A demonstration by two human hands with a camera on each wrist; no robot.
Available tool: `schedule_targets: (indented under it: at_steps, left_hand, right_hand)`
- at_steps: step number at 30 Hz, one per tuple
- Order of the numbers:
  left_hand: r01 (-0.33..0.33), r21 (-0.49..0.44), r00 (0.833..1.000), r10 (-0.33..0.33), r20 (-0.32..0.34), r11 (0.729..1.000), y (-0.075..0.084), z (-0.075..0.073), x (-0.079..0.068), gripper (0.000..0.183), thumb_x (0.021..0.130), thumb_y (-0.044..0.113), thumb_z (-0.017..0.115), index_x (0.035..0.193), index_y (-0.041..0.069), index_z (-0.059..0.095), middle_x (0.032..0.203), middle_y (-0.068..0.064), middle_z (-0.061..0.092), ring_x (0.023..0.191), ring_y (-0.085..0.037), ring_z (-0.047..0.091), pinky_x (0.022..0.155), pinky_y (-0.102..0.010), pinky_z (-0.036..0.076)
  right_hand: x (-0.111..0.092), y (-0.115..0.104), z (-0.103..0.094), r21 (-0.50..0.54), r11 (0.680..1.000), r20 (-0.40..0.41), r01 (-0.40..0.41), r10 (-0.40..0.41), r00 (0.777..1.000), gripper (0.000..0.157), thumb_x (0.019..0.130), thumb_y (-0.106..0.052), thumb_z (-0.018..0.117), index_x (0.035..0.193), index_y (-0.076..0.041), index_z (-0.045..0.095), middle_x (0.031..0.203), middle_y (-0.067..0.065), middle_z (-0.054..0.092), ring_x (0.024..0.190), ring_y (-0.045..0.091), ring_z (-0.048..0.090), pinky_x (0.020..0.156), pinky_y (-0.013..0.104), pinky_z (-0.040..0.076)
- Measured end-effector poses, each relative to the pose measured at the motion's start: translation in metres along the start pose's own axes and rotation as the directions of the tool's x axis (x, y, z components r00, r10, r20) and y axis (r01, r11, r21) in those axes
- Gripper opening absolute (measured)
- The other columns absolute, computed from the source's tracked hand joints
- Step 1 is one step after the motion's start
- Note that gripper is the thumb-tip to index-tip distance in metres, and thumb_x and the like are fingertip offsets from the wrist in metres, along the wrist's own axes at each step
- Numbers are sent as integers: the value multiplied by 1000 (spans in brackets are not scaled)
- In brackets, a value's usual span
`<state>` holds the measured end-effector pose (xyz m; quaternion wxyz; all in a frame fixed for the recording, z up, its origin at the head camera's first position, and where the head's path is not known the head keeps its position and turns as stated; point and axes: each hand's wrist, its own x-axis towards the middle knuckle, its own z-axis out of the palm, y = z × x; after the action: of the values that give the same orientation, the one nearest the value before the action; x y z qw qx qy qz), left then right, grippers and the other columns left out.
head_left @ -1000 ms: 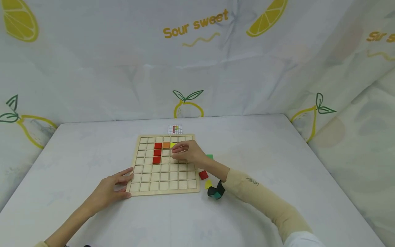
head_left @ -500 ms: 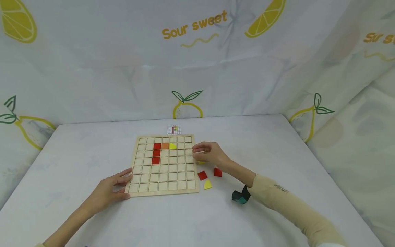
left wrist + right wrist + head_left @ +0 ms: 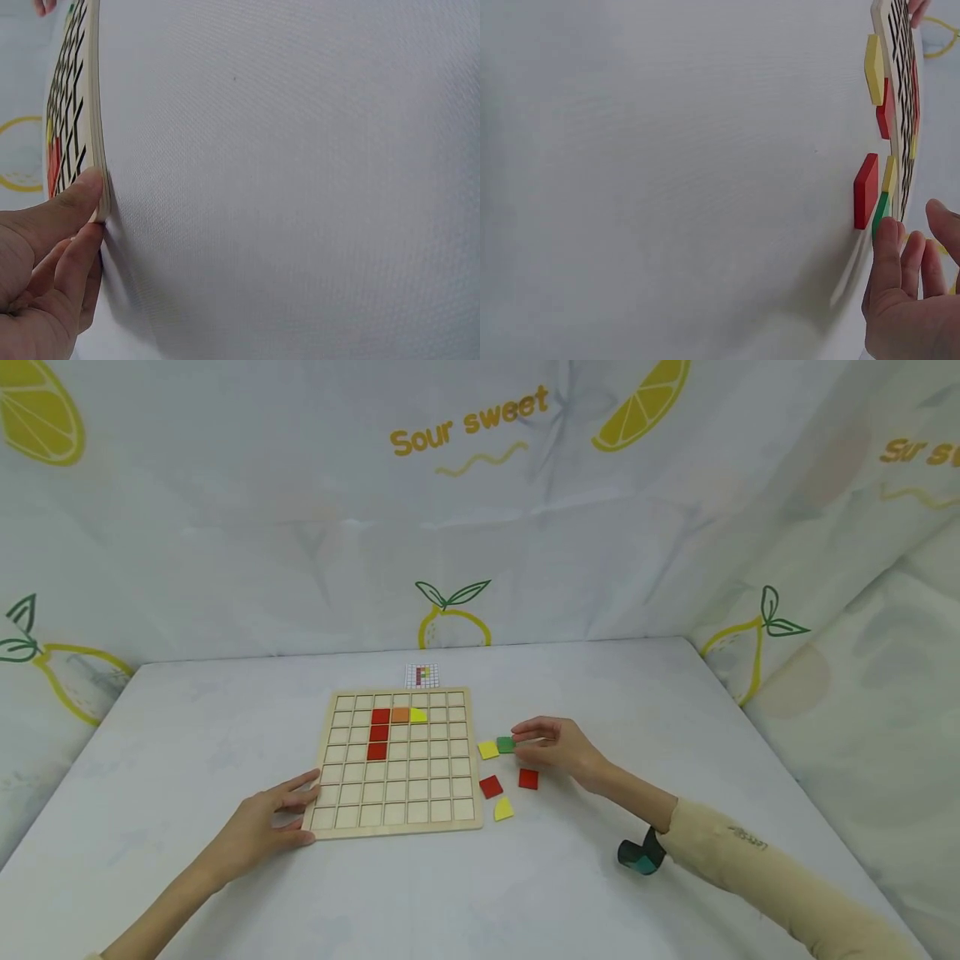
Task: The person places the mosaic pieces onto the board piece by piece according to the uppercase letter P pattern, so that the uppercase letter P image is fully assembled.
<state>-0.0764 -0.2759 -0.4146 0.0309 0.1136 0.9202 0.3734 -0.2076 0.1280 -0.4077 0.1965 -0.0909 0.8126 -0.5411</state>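
A wooden grid board lies on the table. Red square tiles form a column on it, with an orange tile and a yellow rounded tile continuing the top row. My left hand touches the board's near left corner with fairly straight fingers and thumb. Beyond the board's right edge, my right hand is beside a green tile, its thumb spread apart from the fingers. In the right wrist view a fingertip overlaps the green tile; contact is unclear. Nothing is held there.
Right of the board lie a yellow square tile, two red tiles and a yellow quarter-round tile. A small pattern card lies behind the board. A patterned white cloth hangs at the back.
My right hand has left the yellow rounded tile in the top row and moved right, off the board, to the green tile. The left hand stays at the board's corner.
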Motion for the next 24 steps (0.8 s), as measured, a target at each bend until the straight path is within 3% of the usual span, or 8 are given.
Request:
schedule_targets:
  at_steps: [7, 13, 24]
  left_hand:
    - [9, -6, 1000, -9, -4, 1000, 0, 1, 0, 64, 69, 9, 83, 125, -10, 58, 143, -19, 44, 102, -20, 61, 74, -21, 55]
    - [9, -1, 1000, -9, -4, 1000, 0, 2, 1, 64, 70, 9, 83, 125, -10, 58, 143, -20, 44, 101, -20, 60, 74, -21, 55]
    - [-1, 18, 1000, 1, -2, 1000, 0, 0, 1, 64, 70, 9, 83, 125, -10, 57, 144, -18, 44, 101, -20, 61, 74, -20, 55]
  right_hand:
    - [-13, 16, -10, -82, 996, -17, -31, 30, 999, 36, 86, -13, 73, 118, -2, 63, 112, 12, 67, 95, 21, 64, 83, 25, 54]
    - [-25, 21, -16, -94, 995, 17, 13, -11, 1000, 37, 84, -10, 74, 117, 2, 62, 109, 12, 67, 91, 20, 63, 81, 20, 54]
    - [-33, 23, -14, -142, 989, -6, 50, -52, 999, 41, 82, -9, 77, 118, 3, 61, 109, 15, 65, 97, 25, 62, 82, 18, 53]
